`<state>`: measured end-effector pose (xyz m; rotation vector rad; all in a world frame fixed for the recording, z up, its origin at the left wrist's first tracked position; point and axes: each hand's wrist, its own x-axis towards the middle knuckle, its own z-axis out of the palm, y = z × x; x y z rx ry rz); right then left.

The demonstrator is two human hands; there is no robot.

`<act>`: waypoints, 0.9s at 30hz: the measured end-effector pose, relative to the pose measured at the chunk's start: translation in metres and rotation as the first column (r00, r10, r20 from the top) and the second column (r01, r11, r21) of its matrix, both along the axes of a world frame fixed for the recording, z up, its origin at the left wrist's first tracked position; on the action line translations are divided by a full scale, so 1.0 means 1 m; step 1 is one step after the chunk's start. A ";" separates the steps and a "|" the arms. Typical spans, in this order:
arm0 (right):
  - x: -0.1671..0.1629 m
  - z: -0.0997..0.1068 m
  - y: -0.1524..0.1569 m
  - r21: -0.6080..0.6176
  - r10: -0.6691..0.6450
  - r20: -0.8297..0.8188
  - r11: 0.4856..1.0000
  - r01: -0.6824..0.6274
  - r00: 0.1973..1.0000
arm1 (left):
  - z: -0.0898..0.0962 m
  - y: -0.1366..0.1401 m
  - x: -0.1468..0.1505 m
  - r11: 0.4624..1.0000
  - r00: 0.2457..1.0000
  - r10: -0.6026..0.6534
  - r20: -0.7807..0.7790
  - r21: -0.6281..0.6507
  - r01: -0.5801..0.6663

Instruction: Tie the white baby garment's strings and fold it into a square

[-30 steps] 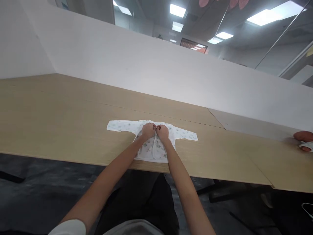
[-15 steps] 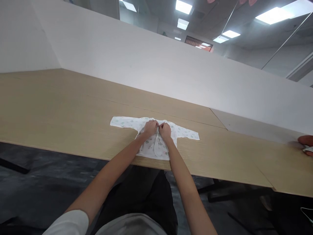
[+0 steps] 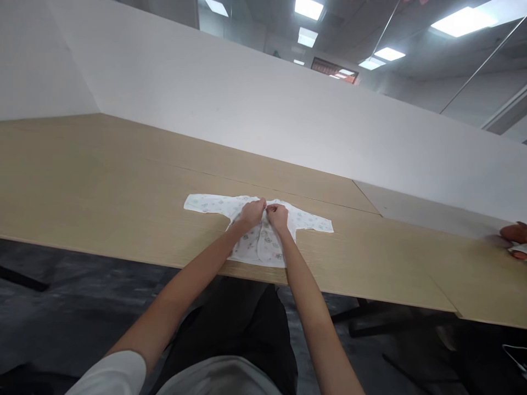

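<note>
1. White printed shirt [image 3: 265, 241]: lies on wooden table [image 3: 123, 186], near its front edge, sleeves spread to either side
2. Left hand [image 3: 252, 213]: over shirt's upper front, left of centre line, fingertips pinching fabric just below neckline
3. Right hand [image 3: 279, 215]: just beside left hand, fingers curled, pinching fabric at front opening; fine grip too small to tell
4. Shirt's lower front: visible between forearms [image 3: 307, 285]

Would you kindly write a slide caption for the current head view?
Left hand and right hand, side by side, pinch a shirt spread on a table.
</note>
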<state>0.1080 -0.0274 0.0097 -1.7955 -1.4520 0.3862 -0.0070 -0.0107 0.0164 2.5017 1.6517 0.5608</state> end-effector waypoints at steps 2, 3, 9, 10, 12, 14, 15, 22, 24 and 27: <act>0.000 0.001 -0.002 0.004 -0.015 0.007 1.000 0.015 1.000 | 0.003 -0.002 0.000 1.000 1.000 -0.007 -0.015 0.008 0.007; 0.000 0.001 -0.002 0.000 -0.020 0.010 1.000 0.020 1.000 | 0.004 -0.002 0.000 1.000 1.000 -0.014 -0.020 0.010 0.014; 0.002 0.013 -0.008 -0.082 -0.028 0.114 0.996 0.038 0.993 | 0.008 -0.008 0.001 0.999 0.999 -0.033 -0.006 -0.014 0.033; 0.003 0.017 -0.011 -0.112 -0.014 0.151 0.993 0.031 0.988 | 0.009 -0.009 0.000 0.999 0.999 -0.031 0.028 -0.017 0.031; 0.006 0.026 -0.016 -0.187 0.049 0.220 0.982 -0.008 0.974 | 0.010 -0.010 -0.001 0.998 0.989 -0.033 0.144 -0.056 0.041; 0.010 0.033 -0.021 -0.299 0.186 0.225 0.947 -0.114 0.956 | 0.011 -0.011 -0.004 0.983 0.958 -0.050 0.282 -0.153 0.097; 0.012 0.036 -0.023 -0.365 0.273 0.187 0.911 -0.191 0.944 | 0.012 -0.011 -0.007 0.969 0.940 -0.057 0.338 -0.207 0.133; 0.021 0.040 -0.027 -0.524 0.517 -0.106 0.697 -0.489 0.850 | 0.017 -0.007 -0.029 0.746 0.893 -0.114 0.435 -0.556 0.366; 0.021 0.040 -0.026 -0.524 0.539 -0.151 0.667 -0.529 0.829 | 0.019 -0.006 -0.032 0.703 0.896 -0.150 0.418 -0.592 0.394; 0.022 0.038 -0.024 -0.514 0.528 -0.207 0.658 -0.550 0.824 | 0.019 -0.005 -0.033 0.710 0.897 -0.200 0.395 -0.572 0.410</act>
